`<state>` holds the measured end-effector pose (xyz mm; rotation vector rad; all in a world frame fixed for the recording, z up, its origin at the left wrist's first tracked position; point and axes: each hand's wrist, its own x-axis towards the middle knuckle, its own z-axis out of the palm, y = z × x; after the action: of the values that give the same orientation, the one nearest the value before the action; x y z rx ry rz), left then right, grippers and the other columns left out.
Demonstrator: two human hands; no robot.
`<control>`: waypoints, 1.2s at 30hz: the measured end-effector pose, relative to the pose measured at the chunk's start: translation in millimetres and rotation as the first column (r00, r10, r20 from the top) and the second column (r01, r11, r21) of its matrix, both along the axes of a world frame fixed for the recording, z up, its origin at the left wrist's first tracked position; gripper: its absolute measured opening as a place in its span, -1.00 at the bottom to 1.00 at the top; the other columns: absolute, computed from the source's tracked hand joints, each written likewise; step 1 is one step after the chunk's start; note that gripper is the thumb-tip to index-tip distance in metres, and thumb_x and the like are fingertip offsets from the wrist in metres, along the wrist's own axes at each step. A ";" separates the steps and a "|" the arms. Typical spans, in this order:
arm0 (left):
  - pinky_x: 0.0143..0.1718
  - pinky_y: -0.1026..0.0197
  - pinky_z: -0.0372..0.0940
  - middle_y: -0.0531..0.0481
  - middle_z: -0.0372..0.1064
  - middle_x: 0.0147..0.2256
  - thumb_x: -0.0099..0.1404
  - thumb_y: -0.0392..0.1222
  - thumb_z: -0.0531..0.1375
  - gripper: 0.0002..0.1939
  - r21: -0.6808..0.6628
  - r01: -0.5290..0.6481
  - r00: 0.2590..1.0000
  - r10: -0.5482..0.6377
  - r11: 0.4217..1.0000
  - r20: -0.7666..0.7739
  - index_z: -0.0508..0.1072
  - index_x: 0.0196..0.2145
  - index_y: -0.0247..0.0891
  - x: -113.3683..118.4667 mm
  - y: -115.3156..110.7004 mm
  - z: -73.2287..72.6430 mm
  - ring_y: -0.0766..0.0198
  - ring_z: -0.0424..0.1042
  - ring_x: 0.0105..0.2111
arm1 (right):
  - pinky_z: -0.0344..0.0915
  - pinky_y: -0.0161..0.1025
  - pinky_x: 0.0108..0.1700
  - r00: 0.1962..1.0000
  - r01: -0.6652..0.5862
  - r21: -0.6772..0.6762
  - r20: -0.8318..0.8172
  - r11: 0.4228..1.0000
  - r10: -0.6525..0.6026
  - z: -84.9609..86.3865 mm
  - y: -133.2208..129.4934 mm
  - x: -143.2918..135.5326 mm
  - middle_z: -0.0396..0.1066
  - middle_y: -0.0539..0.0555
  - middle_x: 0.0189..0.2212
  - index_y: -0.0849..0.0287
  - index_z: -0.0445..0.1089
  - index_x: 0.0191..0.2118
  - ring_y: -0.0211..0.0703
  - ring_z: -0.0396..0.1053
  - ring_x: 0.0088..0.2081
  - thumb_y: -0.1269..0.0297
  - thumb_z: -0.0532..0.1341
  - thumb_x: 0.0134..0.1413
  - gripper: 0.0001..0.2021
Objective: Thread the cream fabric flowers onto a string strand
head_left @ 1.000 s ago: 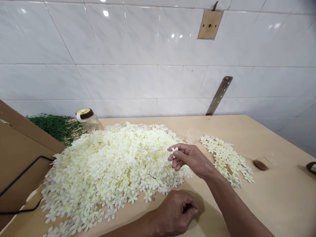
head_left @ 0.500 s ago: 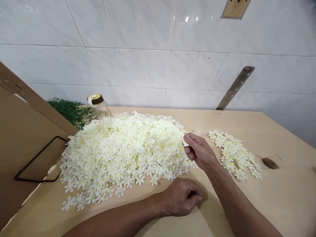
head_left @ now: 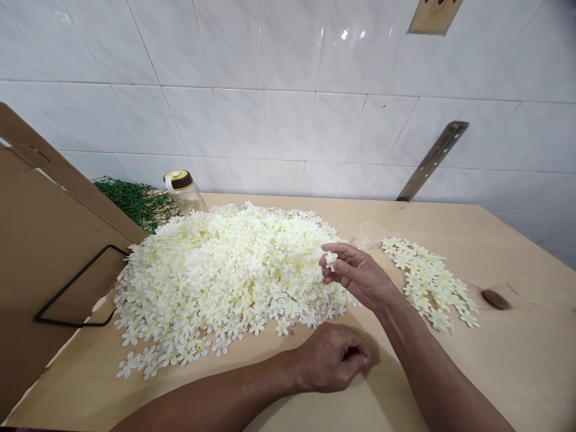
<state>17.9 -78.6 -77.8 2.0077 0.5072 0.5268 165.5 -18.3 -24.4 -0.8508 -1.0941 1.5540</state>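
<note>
A large heap of pale cream artificial flowers [head_left: 234, 270] lies on the table, its loose edge spilling toward the front left. Over the heap's right edge, my right hand [head_left: 357, 276] holds a small white flower [head_left: 330, 259] at its thumb and fingers, with the other fingers loosely extended. My left hand [head_left: 335, 358] rests on the table in front of the heap, fingers curled closed; whatever they hold, if anything, is hidden. A smaller patch of the same flowers [head_left: 429, 282] is spread out to the right of my right hand.
An open cardboard box [head_left: 58, 252] with a black wire loop [head_left: 81, 288] stands at left. Behind the heap are a bottle [head_left: 186, 195] and green netting [head_left: 135, 204]. A clear plastic piece [head_left: 371, 234] and a brown oval object [head_left: 495, 299] lie right. A metal bracket [head_left: 432, 162] leans against the tiled wall.
My right hand's fingers have loosened and extended, moving slightly left, and the white flower now shows more fully. My left hand stays put. The view has shifted slightly.
</note>
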 end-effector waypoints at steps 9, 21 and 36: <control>-0.33 0.37 0.25 -0.03 0.51 -0.37 0.23 -0.34 0.13 -0.82 -0.001 0.007 1.000 -0.007 1.000 0.001 0.55 -0.31 -0.34 0.3 -0.3 -4.5 0.32 0.44 -0.39 | 0.43 -0.19 -0.38 0.961 0.056 0.120 0.262 0.991 -0.086 0.3 -0.4 -1.7 0.41 0.00 -0.54 0.20 0.49 -0.33 -0.22 0.41 -0.50 0.17 0.35 0.09 -0.81; -0.33 0.37 0.28 -0.04 0.53 -0.38 0.18 -0.39 0.13 -0.81 -0.003 -0.021 0.999 0.021 1.000 0.041 0.56 -0.33 -0.36 2.3 -1.4 -7.3 0.31 0.47 -0.40 | 0.43 -0.20 -0.31 0.993 0.046 0.043 0.107 0.998 -0.051 0.3 -0.6 -1.7 0.40 0.05 -0.37 0.14 0.51 -0.09 -0.23 0.38 -0.36 0.17 0.33 0.12 -0.74; -0.34 0.37 0.29 -0.04 0.55 -0.36 0.15 -0.40 0.15 -0.78 -0.022 -0.013 0.999 0.014 1.000 0.043 0.59 -0.29 -0.35 3.1 -1.0 -9.1 0.30 0.48 -0.40 | 0.44 -0.22 -0.50 0.853 0.212 0.200 0.440 0.957 -0.281 1.4 -5.4 -5.8 0.37 -0.02 -0.61 0.18 0.44 -0.28 -0.22 0.39 -0.59 0.04 0.24 0.19 -0.72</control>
<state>21.0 -79.7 -86.9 1.9693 0.4985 0.5695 159.6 -23.7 -23.0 -1.2517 -1.3563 1.0620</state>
